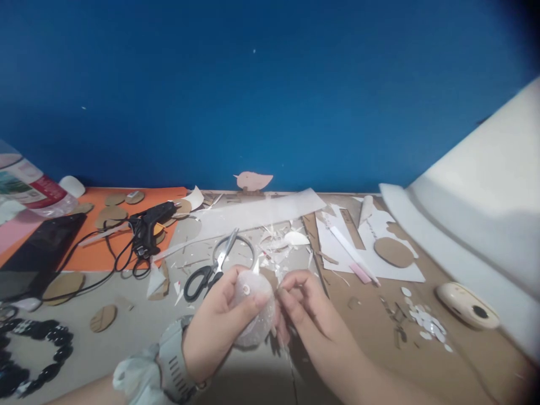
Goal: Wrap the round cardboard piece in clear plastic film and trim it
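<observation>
My left hand, with a grey watch and a pale scrunchie at its wrist, grips a whitish, translucent round piece with a small ring-shaped mark near its top. The thumb lies across its face. Close by its right edge, my right hand has thumb and fingers pinched together; whatever is between them is too small to make out. Just behind the left hand lie black-handled scissors, blades apart, over a dark ring. Paper and cardboard scraps are scattered beyond the hands.
At left, a black glue gun with its cord lies on orange paper among cardboard discs. A bottle, phone and beads sit farther left. White paper dots and a cream mouse-like device are at right.
</observation>
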The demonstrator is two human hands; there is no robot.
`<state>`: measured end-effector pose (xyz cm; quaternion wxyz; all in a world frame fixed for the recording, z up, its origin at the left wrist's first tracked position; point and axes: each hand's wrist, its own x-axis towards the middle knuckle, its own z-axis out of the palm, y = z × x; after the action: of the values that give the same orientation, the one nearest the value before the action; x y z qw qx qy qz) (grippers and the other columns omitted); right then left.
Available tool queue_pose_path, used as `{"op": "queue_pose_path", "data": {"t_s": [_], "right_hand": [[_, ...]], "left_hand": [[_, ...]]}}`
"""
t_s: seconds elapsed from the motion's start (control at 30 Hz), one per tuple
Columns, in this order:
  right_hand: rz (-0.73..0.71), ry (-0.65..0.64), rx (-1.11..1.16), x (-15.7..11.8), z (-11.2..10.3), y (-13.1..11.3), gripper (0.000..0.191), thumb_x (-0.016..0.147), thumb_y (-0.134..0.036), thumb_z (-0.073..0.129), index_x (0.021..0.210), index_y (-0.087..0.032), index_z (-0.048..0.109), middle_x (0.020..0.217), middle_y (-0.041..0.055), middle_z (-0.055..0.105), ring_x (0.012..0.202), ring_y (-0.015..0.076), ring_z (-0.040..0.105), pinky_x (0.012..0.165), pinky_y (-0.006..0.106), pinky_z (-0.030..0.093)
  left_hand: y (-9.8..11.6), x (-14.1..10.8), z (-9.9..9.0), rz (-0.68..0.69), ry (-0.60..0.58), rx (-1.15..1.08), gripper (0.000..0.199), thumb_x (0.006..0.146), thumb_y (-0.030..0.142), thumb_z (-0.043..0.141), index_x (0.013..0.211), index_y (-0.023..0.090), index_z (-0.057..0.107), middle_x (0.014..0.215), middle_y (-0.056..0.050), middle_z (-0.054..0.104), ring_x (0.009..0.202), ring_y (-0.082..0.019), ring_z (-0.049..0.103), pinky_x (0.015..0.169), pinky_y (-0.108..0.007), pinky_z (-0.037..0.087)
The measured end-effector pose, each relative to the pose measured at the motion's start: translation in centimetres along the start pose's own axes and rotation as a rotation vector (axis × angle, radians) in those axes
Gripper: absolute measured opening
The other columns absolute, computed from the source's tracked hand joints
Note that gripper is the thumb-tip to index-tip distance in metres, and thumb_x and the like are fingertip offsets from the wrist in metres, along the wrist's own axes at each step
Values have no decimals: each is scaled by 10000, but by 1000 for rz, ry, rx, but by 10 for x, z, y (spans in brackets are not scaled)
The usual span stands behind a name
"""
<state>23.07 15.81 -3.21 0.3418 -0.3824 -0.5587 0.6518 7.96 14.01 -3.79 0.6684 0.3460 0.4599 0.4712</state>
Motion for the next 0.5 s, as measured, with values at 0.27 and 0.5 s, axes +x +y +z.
{"op": "queue_pose_path", "data": {"t_s": [0.27,0.5], "right_hand": [[-28,62,51,-7,-2,3,210,954,-408,324,850,-233,377,704,-60,441,569,68,440,555,209,398],[7,70,-67,1,-4,1,206,925,-409,405,869,-212,421,664,-55,497,578,68,501,579,198,423]], "left_hand": [[3,-1,-3,42,6,118,267,747,364,669,793,162,501,652,48,491,577,-67,435,548,-157,389],[7,-2,3,44,1,215,240,732,339,671,856,151,586,714,3,598,655,-115,544,624,-198,449]]}}
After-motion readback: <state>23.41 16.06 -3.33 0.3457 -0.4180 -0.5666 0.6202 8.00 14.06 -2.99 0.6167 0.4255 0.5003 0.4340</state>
